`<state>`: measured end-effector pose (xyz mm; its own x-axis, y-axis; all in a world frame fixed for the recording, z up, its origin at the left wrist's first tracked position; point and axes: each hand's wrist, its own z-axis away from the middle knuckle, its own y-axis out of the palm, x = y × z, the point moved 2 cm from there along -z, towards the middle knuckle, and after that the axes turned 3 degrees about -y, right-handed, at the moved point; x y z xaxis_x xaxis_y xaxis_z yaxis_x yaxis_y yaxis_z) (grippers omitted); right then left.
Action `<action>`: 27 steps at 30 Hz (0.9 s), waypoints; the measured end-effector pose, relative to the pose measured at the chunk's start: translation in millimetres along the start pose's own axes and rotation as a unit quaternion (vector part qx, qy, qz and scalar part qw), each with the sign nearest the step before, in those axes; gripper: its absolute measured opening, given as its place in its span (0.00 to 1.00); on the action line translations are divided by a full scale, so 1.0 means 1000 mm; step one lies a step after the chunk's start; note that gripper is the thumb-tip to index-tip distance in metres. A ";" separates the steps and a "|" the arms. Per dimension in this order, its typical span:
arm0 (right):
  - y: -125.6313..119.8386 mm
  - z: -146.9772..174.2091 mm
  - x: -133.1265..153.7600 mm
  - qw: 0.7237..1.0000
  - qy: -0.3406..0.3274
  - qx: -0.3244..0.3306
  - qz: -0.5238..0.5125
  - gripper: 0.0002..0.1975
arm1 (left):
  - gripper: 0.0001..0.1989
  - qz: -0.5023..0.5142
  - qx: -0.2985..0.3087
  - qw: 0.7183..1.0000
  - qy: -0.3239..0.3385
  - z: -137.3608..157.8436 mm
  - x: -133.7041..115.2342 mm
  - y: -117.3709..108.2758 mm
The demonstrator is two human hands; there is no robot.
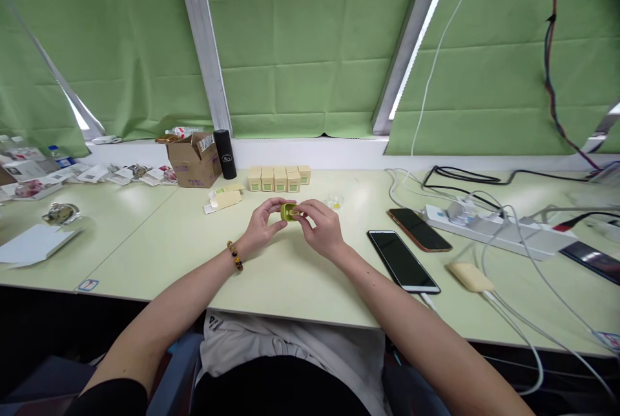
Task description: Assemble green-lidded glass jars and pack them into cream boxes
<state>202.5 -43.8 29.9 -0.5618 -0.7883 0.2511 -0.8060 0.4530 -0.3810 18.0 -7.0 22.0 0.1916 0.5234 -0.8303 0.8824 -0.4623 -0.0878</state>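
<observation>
My left hand [264, 225], with a beaded bracelet at the wrist, grips a small olive-green case [287, 211] between thumb and fingers, a little above the table. The case looks open, its hollow side facing me. My right hand [320, 225] is closed in a pinch at the right side of the case. Its fingertips are on a small yellowish piece at the opening, too small to name. Beyond my left hand lies an opened cream carton [223, 199]. A small clear plastic piece with a yellow spot [335, 201] rests just past my right hand.
Several small cream boxes [279, 179] stand in rows near the wall. To their left are a black cylinder [225, 154] and a cardboard box [194, 164]. On the right lie a white-framed phone [403, 261], another phone [419, 228], a yellow power bank [469, 277] and a cabled power strip [513, 235].
</observation>
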 end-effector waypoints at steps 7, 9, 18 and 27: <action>0.001 0.001 0.001 0.992 -0.062 0.011 0.111 0.09 | 0.23 -0.020 0.014 1.000 0.004 0.002 -0.004 0.004; 0.002 0.001 0.001 0.990 -0.070 0.015 0.126 0.09 | 0.22 -0.027 0.014 1.000 0.006 0.002 -0.004 0.004; 0.004 0.002 0.000 0.989 -0.066 0.022 0.132 0.10 | 0.22 -0.023 0.010 1.000 0.005 0.002 -0.001 0.003; 0.008 0.007 -0.007 0.994 -0.055 0.019 0.098 0.11 | 0.23 -0.030 0.025 0.999 0.000 0.001 0.002 0.001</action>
<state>200.9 -37.4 18.6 -0.6818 -0.7280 0.0716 -0.6743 0.5876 -0.4472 18.6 -7.2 19.3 0.1393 0.5512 -0.8227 0.8701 -0.4647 -0.1641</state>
